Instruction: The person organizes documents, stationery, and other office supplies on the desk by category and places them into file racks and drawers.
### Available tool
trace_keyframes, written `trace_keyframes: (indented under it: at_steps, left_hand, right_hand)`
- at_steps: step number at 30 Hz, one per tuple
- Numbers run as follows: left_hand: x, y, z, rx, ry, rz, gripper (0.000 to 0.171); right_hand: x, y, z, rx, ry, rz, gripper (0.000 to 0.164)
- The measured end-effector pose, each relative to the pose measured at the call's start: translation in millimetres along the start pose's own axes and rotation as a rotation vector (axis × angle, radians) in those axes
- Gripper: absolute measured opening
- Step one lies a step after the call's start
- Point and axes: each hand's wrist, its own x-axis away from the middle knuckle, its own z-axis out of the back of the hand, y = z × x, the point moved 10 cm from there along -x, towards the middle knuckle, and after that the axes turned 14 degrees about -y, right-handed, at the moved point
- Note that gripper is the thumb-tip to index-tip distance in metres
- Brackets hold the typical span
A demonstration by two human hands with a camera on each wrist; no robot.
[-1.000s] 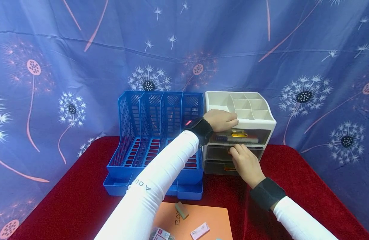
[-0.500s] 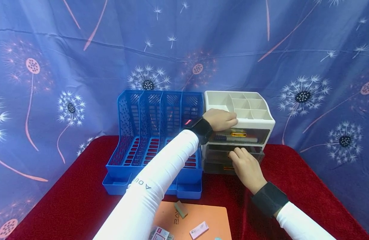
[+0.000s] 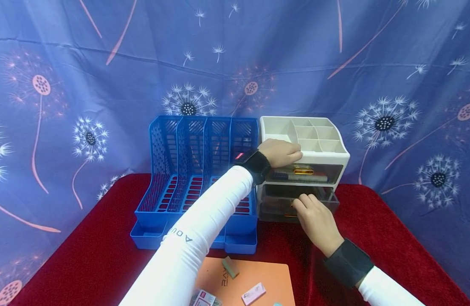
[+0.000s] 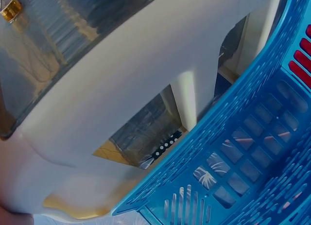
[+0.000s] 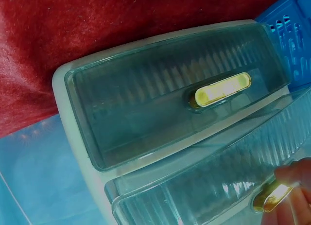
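clearly, your right hand (image 3: 316, 221) has the work: thumb and fingers pinch the gold handle (image 5: 276, 198) of the middle drawer (image 3: 273, 204), which stands partway out of the white desktop organizer (image 3: 326, 159). your left hand (image 3: 280, 153) rests on the organizer's top at its near left edge; you can't tell from these views whether its fingertips hook under the rim. the step in hand looks to be opening that middle drawer, with your left hand probably steadying the body. if more opening is wanted, the next move calls for a level, gentle pull toward you while the left hand bears down, so the organizer doesn't slide or tip; what lies inside the drawer can't be made out.

above it, the top drawer (image 3: 332, 170) is closed, a marker (image 3: 311, 177) showing through its smoky front. below, the bottom drawer (image 5: 146, 113) is closed too. just left of the organizer stands the blue file rack (image 3: 158, 219). nearer you, on the red cloth (image 3: 372, 221), lies an orange board (image 3: 274, 272) bearing a greenish block (image 3: 230, 267), a pale pink eraser (image 3: 254, 293) and a labelled pack (image 3: 205, 298) cut off by the near edge of view. a blue dandelion-print curtain (image 3: 315, 76) hangs at the far side.
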Motion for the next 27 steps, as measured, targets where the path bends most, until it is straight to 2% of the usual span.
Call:
trace_keyframes:
  at_steps: [19, 27]
  left_hand:
    - [1.9, -0.3, 1.4, 0.004, -0.006, 0.008, 0.029]
    - [0.6, -0.1, 0.4, -0.003, -0.006, 0.007, 0.029]
  right_hand:
    - [11.3, -10.8, 7.9, 0.008, -0.042, -0.016, 0.041]
    - [18.0, -17.5, 14.3, 0.02, -0.012, 0.022, 0.039]
